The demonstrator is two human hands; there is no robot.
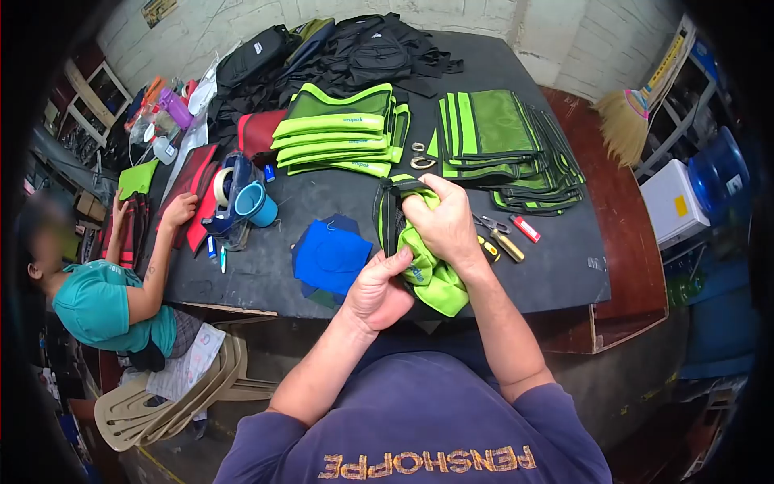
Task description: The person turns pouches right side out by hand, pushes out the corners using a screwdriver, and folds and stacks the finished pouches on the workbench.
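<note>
Above the near edge of the table, both my hands are on a lime-green pouch (433,284) with black edging and a mesh part. My right hand (445,222) is closed in a fist around its upper part. Lower down, my left hand (377,292) grips its side, thumb on top. The pouch is bunched up, and its inside is mostly hidden. Blue fabric pieces (330,256) lie just left of my hands. A stack of green pouches with mesh (504,133) lies beyond my right hand, and folded lime-green pouches (334,137) are stacked at the table's middle.
Scissors (421,157) lie between the stacks. A screwdriver (508,244) and a red-and-white box (526,228) are right of my hands. A blue cup (256,205) stands beside a tape dispenser (230,189). At left, a co-worker (105,298) handles red pouches (193,173). Black bags (375,60) fill the back.
</note>
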